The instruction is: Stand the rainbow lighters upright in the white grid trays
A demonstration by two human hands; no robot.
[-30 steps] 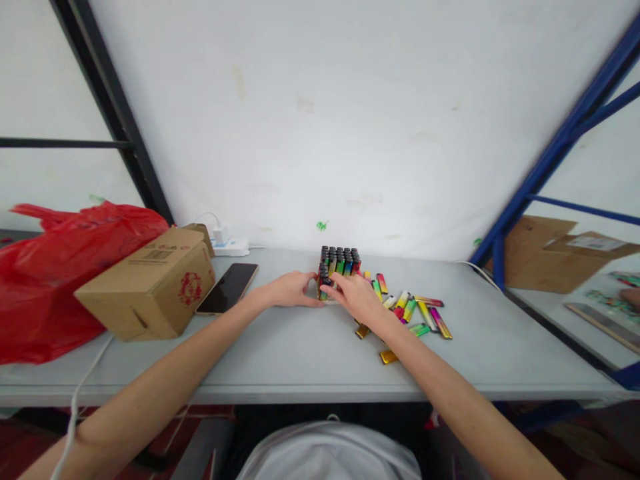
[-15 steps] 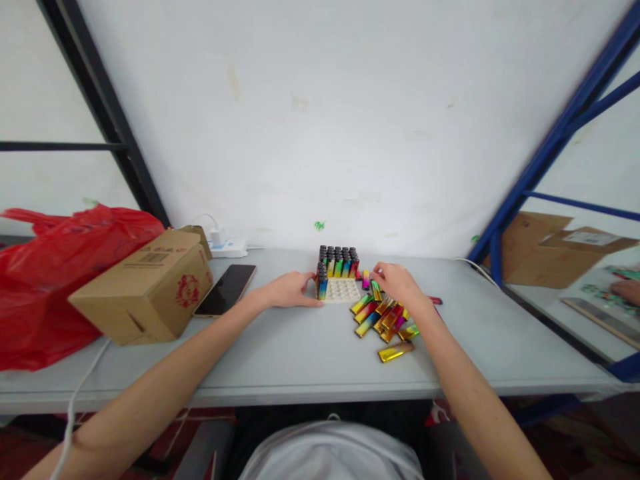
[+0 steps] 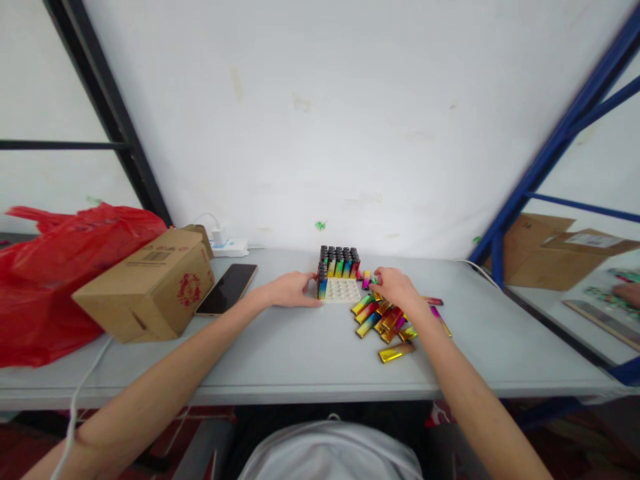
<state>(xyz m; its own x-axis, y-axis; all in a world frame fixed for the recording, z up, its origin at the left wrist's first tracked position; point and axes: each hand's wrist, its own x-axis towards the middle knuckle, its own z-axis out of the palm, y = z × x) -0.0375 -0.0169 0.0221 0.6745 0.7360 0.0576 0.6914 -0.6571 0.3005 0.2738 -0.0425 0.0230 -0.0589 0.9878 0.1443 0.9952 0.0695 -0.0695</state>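
A white tray (image 3: 343,291) with rows of round holes sits on the table, its front part bare. Upright lighters (image 3: 340,261) with black tops and shiny coloured bodies fill its back rows and run down its left side. My left hand (image 3: 294,291) grips the tray's left side, fingers by the lighters and thumb at the front corner. To the right lies a loose pile of lighters (image 3: 383,319) in metallic gold, red, green and blue. At the pile's back edge, my right hand (image 3: 395,288) has its fingertips closed on a lighter, mostly hidden by the fingers.
A phone (image 3: 227,289), a cardboard box (image 3: 145,285) and a red plastic bag (image 3: 55,293) are on the left. Behind them lies a white power strip (image 3: 230,248). Blue frame bars (image 3: 540,147) rise at right, with another person's hand (image 3: 629,293) beyond.
My right hand has shifted slightly, its fingertips now lower over the back of the pile. A lighter now shows to the right of my right wrist. My left hand stays put.
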